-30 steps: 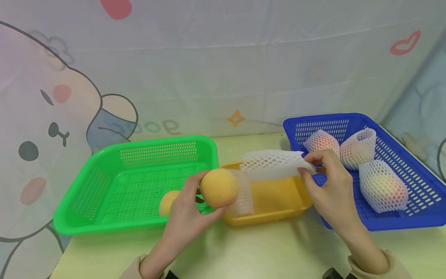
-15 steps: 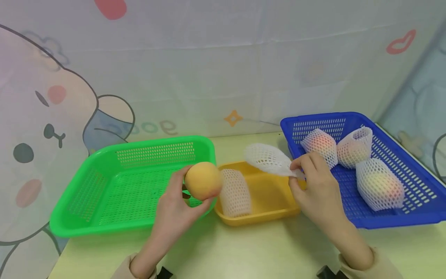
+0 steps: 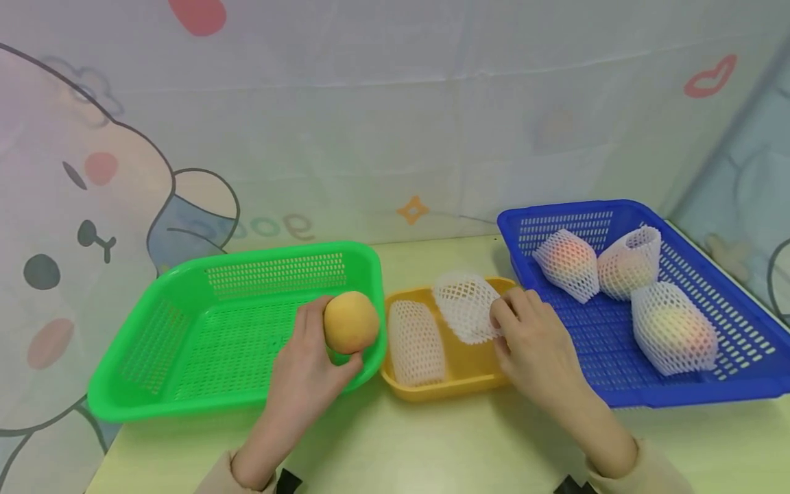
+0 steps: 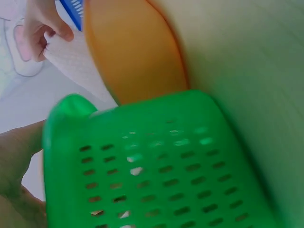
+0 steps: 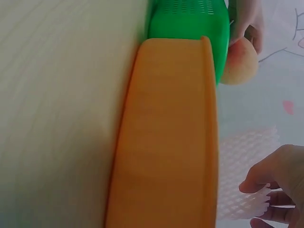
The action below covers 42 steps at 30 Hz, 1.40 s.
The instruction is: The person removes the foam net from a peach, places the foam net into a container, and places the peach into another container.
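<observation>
My left hand (image 3: 311,357) grips a yellow peach (image 3: 352,322) over the right end of the green basket (image 3: 228,257). In the right wrist view the peach (image 5: 241,61) shows a reddish patch. My right hand (image 3: 533,343) pinches the right end of a white foam net sleeve (image 3: 465,309), held low over the yellow tray (image 3: 426,393). Thumb and fingers close on the sleeve's edge in the right wrist view. A second foam net sleeve (image 3: 416,343) lies flat in the tray's left part.
At the right stands a blue basket (image 3: 697,398) with several net-wrapped peaches, one wrapped peach (image 3: 675,329) nearest the front. The yellow tray sits between both baskets on a pale table (image 3: 444,439). Behind hangs a printed cloth (image 3: 382,123).
My right hand has moved left and down, bringing the foam net sleeve from above the tray down onto it. My left hand has drawn left with the peach, away from the tray.
</observation>
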### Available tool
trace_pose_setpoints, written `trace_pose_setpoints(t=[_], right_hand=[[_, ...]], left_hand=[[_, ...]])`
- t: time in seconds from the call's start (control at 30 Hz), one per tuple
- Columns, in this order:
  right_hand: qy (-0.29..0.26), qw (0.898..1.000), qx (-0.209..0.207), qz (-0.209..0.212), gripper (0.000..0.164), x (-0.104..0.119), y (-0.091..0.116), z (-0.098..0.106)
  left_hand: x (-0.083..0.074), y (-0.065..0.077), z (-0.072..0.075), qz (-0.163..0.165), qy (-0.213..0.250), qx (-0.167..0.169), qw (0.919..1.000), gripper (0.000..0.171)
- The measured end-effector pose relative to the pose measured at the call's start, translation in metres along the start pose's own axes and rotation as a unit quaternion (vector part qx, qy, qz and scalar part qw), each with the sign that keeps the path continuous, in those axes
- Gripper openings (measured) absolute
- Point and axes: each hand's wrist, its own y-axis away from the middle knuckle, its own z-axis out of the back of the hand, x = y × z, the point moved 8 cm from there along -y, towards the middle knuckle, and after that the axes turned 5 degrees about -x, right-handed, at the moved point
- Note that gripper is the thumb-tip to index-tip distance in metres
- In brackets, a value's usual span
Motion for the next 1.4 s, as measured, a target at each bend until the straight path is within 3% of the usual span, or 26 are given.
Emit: trace_pose_setpoints(t=[0.33, 0.6, 0.77, 1.07, 1.3, 1.4], right_hand=[[0.005, 1.0, 0.027, 0.006, 0.026, 0.003, 0.009, -0.021], [-0.007, 0.995, 0.089, -0.041, 0.029, -0.003, 0.018, -0.034], [-0.016, 0.988, 0.133, -0.073, 0.04, -0.005, 0.021, -0.039], [-0.033, 0.97, 0.214, -0.109, 0.036, -0.003, 0.024, -0.05], [-0.029, 0.964, 0.24, -0.113, 0.029, 0.0, 0.028, -0.053], [-0.026, 0.968, 0.224, -0.114, 0.026, 0.0, 0.027, -0.05]], left_hand=[[0.008, -0.001, -0.006, -0.029, -0.042, -0.017, 0.9985, 0.071], [0.015, -0.001, -0.014, 0.008, -0.033, 0.03, 0.999, 0.074], [0.019, -0.001, -0.018, 0.028, -0.033, 0.058, 0.9974, 0.079], [0.02, 0.0, -0.02, 0.028, -0.047, 0.072, 0.9959, 0.081], [0.022, 0.001, -0.022, 0.038, -0.057, 0.096, 0.993, 0.075], [0.022, 0.0, -0.022, 0.039, -0.061, 0.102, 0.9921, 0.071]])
